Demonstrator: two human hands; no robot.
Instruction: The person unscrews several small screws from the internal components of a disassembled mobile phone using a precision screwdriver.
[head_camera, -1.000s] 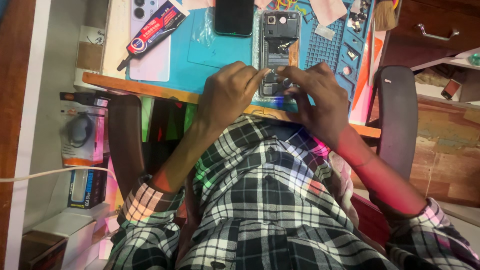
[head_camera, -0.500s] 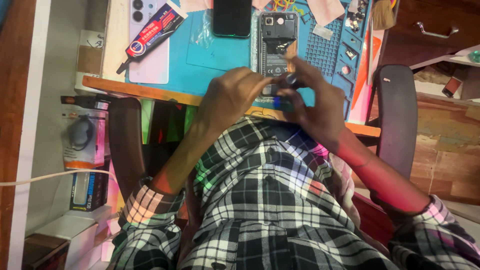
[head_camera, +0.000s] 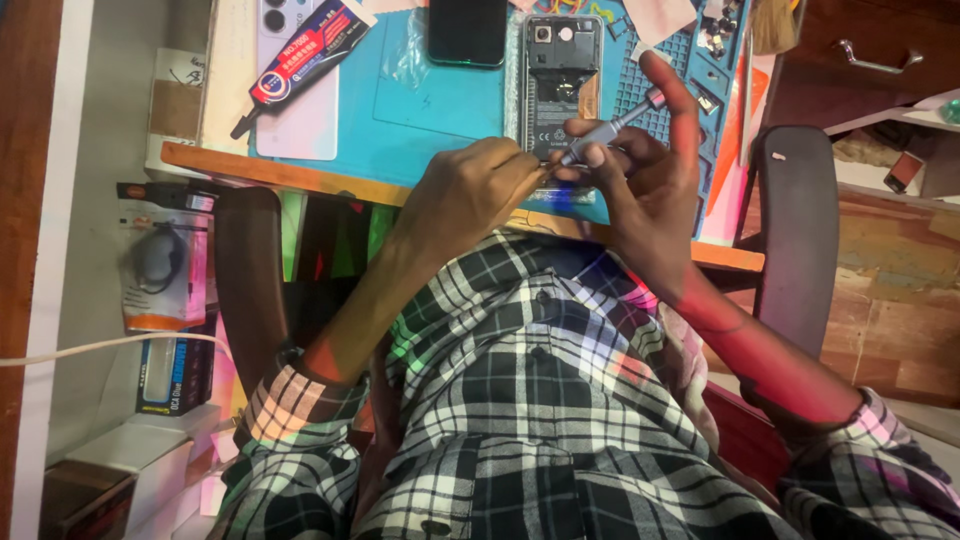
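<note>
An opened phone (head_camera: 560, 80) with its back cover off lies on a blue work mat (head_camera: 420, 110) at the table's near edge. My right hand (head_camera: 650, 160) grips a small grey screwdriver (head_camera: 610, 128), tip angled down toward the phone's lower end, index finger raised along it. My left hand (head_camera: 470, 190) pinches at the screwdriver's tip by the phone's bottom edge; what is between its fingertips is hidden.
A black phone (head_camera: 467, 30) lies face down at the mat's top. A tube of glue (head_camera: 300, 60) rests on a white phone (head_camera: 290, 90) to the left. Small parts (head_camera: 720, 30) fill the mat's right compartments. Chair armrests (head_camera: 795, 230) flank me. Boxes (head_camera: 160, 260) sit below left.
My right hand lifted the screwdriver off the phone's lower part and tilted it up; my left hand's fingers came to its tip. The view shifted slightly.
</note>
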